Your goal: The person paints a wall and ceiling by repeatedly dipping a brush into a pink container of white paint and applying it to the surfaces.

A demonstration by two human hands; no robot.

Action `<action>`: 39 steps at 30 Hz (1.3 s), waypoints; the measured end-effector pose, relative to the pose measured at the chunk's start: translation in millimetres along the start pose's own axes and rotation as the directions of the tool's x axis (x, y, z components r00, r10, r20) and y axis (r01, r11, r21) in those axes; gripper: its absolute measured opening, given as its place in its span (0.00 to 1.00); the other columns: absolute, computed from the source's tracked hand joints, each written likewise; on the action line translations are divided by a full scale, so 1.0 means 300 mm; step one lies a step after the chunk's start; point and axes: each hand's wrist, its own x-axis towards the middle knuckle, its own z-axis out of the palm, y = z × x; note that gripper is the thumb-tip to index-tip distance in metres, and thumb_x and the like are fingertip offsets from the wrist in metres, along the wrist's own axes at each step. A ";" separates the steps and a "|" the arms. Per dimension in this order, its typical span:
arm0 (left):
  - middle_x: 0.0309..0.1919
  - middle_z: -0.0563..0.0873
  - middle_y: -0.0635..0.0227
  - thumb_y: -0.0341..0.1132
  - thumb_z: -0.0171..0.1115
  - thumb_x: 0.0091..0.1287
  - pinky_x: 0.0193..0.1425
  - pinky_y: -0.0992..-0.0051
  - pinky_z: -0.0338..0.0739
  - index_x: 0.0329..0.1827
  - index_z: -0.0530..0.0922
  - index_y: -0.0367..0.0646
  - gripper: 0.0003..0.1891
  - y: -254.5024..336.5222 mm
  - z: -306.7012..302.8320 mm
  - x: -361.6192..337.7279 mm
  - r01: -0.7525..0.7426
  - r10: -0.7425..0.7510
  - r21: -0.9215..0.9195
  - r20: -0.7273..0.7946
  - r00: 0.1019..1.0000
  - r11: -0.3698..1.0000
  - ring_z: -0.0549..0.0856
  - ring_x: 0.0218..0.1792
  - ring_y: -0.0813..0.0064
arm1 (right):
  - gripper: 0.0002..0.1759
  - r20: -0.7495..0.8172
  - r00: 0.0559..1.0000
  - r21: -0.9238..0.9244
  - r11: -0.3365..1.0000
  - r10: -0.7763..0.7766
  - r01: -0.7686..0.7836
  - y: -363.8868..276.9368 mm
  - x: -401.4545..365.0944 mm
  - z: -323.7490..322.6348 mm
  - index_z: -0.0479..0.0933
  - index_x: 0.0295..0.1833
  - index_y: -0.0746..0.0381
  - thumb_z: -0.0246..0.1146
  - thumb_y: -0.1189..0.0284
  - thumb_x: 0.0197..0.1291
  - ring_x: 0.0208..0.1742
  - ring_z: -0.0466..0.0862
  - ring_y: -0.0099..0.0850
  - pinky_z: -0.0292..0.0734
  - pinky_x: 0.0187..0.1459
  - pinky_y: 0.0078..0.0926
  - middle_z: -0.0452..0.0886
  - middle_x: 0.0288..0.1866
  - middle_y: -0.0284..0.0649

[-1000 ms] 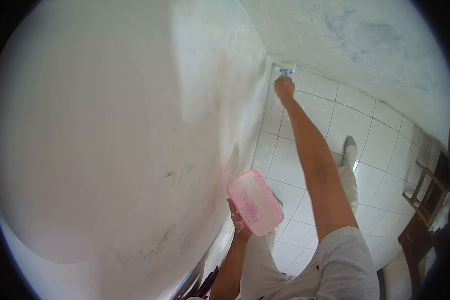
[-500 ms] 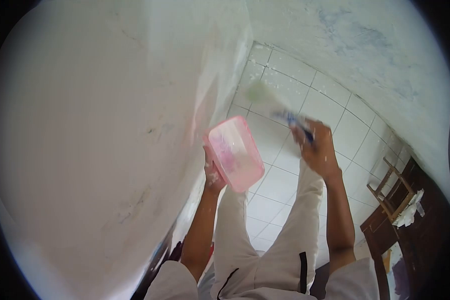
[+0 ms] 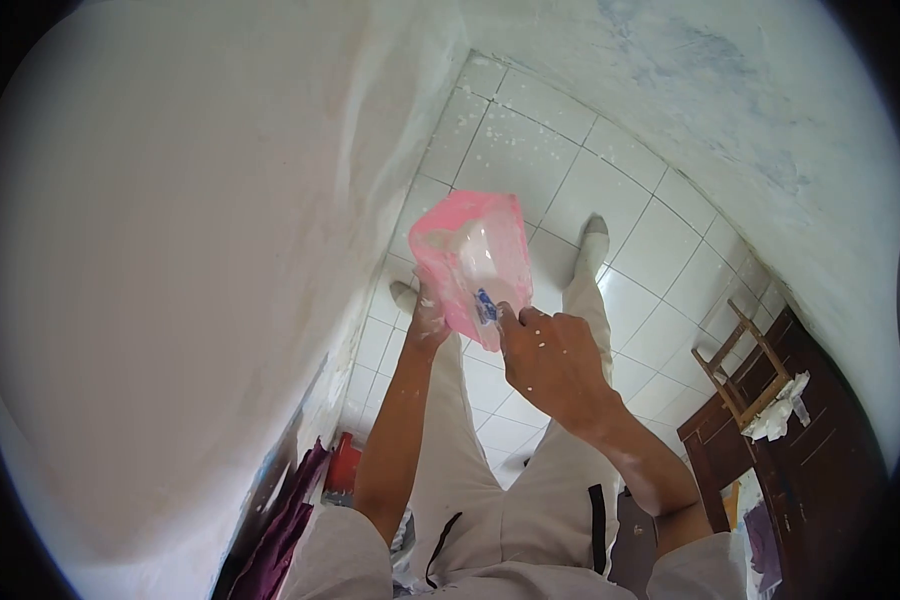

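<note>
My left hand [image 3: 429, 315] grips the side of a pink plastic container [image 3: 480, 207], tilted towards me. White paint [image 3: 481, 260] coats the inside of it. In my right hand [image 3: 560, 365] is a paintbrush [image 3: 486, 305] with blue on its handle, dipped inside the container. Its bristles are hard to make out against the paint. White specks dot the backs of my fingers and hand.
A whitish wall [image 3: 190, 250] rises close on my left, and another wall [image 3: 770, 120] with bluish patches on the right. Paint drops spot the tiled floor [image 3: 530, 120]. At the right, a wooden stool [image 3: 738, 375] stands by dark wooden furniture [image 3: 830, 400]. Purple cloth [image 3: 285, 520] hangs lower left.
My right hand has brought the paintbrush down and left, from beside the container to inside it. The container has tipped and shifted slightly upward in view.
</note>
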 end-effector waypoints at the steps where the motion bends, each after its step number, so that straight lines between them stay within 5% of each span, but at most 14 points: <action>1: 0.76 0.61 0.67 0.73 0.51 0.65 0.78 0.58 0.62 0.81 0.51 0.53 0.49 0.003 -0.002 0.001 -0.005 0.002 -0.070 -0.045 0.999 0.998 0.63 0.76 0.64 | 0.12 0.021 0.999 0.052 0.998 0.025 -0.027 0.017 0.007 -0.003 0.82 0.47 0.65 0.67 0.74 0.57 0.21 0.81 0.36 0.74 0.24 0.35 0.80 0.24 0.39; 4: 0.76 0.63 0.67 0.71 0.51 0.67 0.78 0.59 0.62 0.81 0.52 0.53 0.47 0.005 0.014 -0.016 -0.063 0.048 -0.138 -0.111 0.993 0.988 0.64 0.75 0.64 | 0.18 0.278 0.939 0.024 0.976 0.202 -0.217 0.063 0.072 -0.129 0.81 0.50 0.66 0.67 0.76 0.51 0.21 0.81 0.38 0.74 0.23 0.35 0.80 0.27 0.44; 6: 0.75 0.64 0.67 0.70 0.50 0.68 0.78 0.59 0.62 0.81 0.53 0.52 0.45 0.005 0.062 -0.023 -0.109 0.091 -0.135 -0.135 0.987 0.985 0.64 0.75 0.64 | 0.19 0.237 0.939 0.032 0.964 0.250 -0.264 0.073 0.066 -0.123 0.81 0.51 0.67 0.66 0.75 0.50 0.22 0.81 0.40 0.75 0.25 0.37 0.81 0.28 0.44; 8: 0.75 0.65 0.67 0.71 0.48 0.68 0.78 0.59 0.63 0.81 0.53 0.52 0.45 0.004 0.149 -0.010 -0.099 0.097 -0.096 -0.029 0.995 0.990 0.64 0.75 0.64 | 0.21 -0.005 1.000 -0.052 0.999 0.012 -0.012 0.076 0.039 -0.059 0.81 0.50 0.68 0.65 0.74 0.48 0.21 0.81 0.41 0.75 0.25 0.38 0.82 0.29 0.45; 9: 0.75 0.65 0.67 0.71 0.48 0.68 0.78 0.59 0.63 0.81 0.53 0.52 0.45 -0.001 0.144 -0.007 -0.097 0.095 -0.093 -0.028 0.995 0.991 0.64 0.75 0.64 | 0.22 0.183 0.982 -0.014 0.999 0.050 -0.048 0.054 0.048 -0.053 0.81 0.50 0.68 0.65 0.74 0.46 0.20 0.80 0.41 0.75 0.24 0.37 0.83 0.30 0.45; 14: 0.73 0.67 0.66 0.76 0.52 0.60 0.75 0.57 0.69 0.80 0.56 0.51 0.52 -0.005 0.126 -0.009 -0.037 0.024 -0.083 -0.153 0.988 0.996 0.68 0.72 0.64 | 0.21 0.072 0.997 0.161 0.986 0.041 -0.052 0.097 0.043 -0.109 0.81 0.49 0.68 0.66 0.75 0.45 0.21 0.81 0.39 0.75 0.24 0.36 0.82 0.30 0.44; 16: 0.74 0.66 0.67 0.76 0.51 0.60 0.75 0.57 0.68 0.80 0.55 0.51 0.52 -0.007 0.133 -0.019 -0.036 0.022 -0.082 -0.171 0.985 0.996 0.68 0.72 0.64 | 0.20 0.165 0.960 0.040 0.971 0.225 -0.234 0.113 0.066 -0.152 0.81 0.47 0.69 0.67 0.76 0.44 0.20 0.80 0.39 0.74 0.23 0.36 0.82 0.30 0.45; 17: 0.74 0.66 0.67 0.76 0.51 0.60 0.75 0.57 0.68 0.80 0.55 0.51 0.51 -0.010 0.139 -0.021 -0.036 0.021 -0.083 -0.179 0.984 0.996 0.68 0.72 0.64 | 0.19 -0.015 0.990 0.015 0.990 0.139 -0.138 0.132 0.044 -0.110 0.81 0.45 0.69 0.67 0.76 0.43 0.20 0.80 0.39 0.73 0.22 0.35 0.82 0.30 0.47; 22: 0.74 0.65 0.65 0.76 0.49 0.62 0.77 0.57 0.67 0.81 0.53 0.51 0.51 -0.033 0.193 -0.007 -0.016 0.020 0.026 -0.144 0.989 1.000 0.67 0.73 0.63 | 0.18 0.102 0.992 0.080 0.993 0.078 -0.087 0.105 0.012 -0.066 0.82 0.43 0.69 0.68 0.76 0.43 0.19 0.79 0.38 0.73 0.21 0.35 0.82 0.28 0.48; 25: 0.75 0.65 0.65 0.76 0.49 0.62 0.77 0.57 0.66 0.81 0.52 0.51 0.52 -0.047 0.154 -0.015 -0.042 0.044 0.012 -0.136 0.990 0.999 0.67 0.73 0.62 | 0.18 -0.033 0.999 0.164 0.986 0.039 -0.033 0.147 0.017 -0.113 0.82 0.43 0.70 0.68 0.75 0.42 0.19 0.80 0.38 0.72 0.21 0.34 0.82 0.28 0.47; 27: 0.75 0.65 0.65 0.76 0.49 0.62 0.77 0.57 0.65 0.81 0.52 0.51 0.52 -0.067 0.136 -0.023 -0.052 0.052 0.005 -0.126 0.991 0.999 0.67 0.73 0.62 | 0.18 0.152 0.969 0.029 0.979 0.193 -0.200 0.162 0.036 -0.143 0.82 0.43 0.69 0.68 0.74 0.43 0.20 0.81 0.38 0.74 0.22 0.35 0.82 0.28 0.45; 32: 0.74 0.65 0.65 0.77 0.47 0.63 0.76 0.55 0.66 0.81 0.52 0.50 0.52 -0.071 0.182 0.009 -0.017 0.020 0.015 -0.171 0.985 1.000 0.67 0.73 0.61 | 0.14 0.122 0.989 0.047 0.994 0.089 -0.095 0.130 0.016 -0.081 0.82 0.41 0.67 0.67 0.73 0.47 0.23 0.83 0.39 0.78 0.26 0.37 0.83 0.28 0.44; 36: 0.74 0.65 0.64 0.77 0.47 0.63 0.77 0.55 0.66 0.81 0.53 0.50 0.51 -0.030 0.193 -0.008 -0.064 0.063 -0.003 -0.153 0.986 0.998 0.68 0.73 0.61 | 0.10 0.070 0.987 0.285 0.945 0.143 -0.158 0.209 -0.028 -0.083 0.85 0.42 0.61 0.67 0.71 0.55 0.30 0.86 0.41 0.81 0.34 0.39 0.87 0.33 0.45; 39: 0.74 0.65 0.64 0.76 0.48 0.63 0.75 0.55 0.67 0.80 0.54 0.50 0.51 -0.020 0.182 -0.013 -0.073 0.057 -0.060 -0.233 0.971 0.996 0.68 0.73 0.61 | 0.10 0.060 0.963 0.347 0.899 0.264 -0.268 0.259 -0.038 -0.072 0.86 0.41 0.63 0.69 0.67 0.62 0.29 0.85 0.38 0.80 0.34 0.29 0.87 0.32 0.44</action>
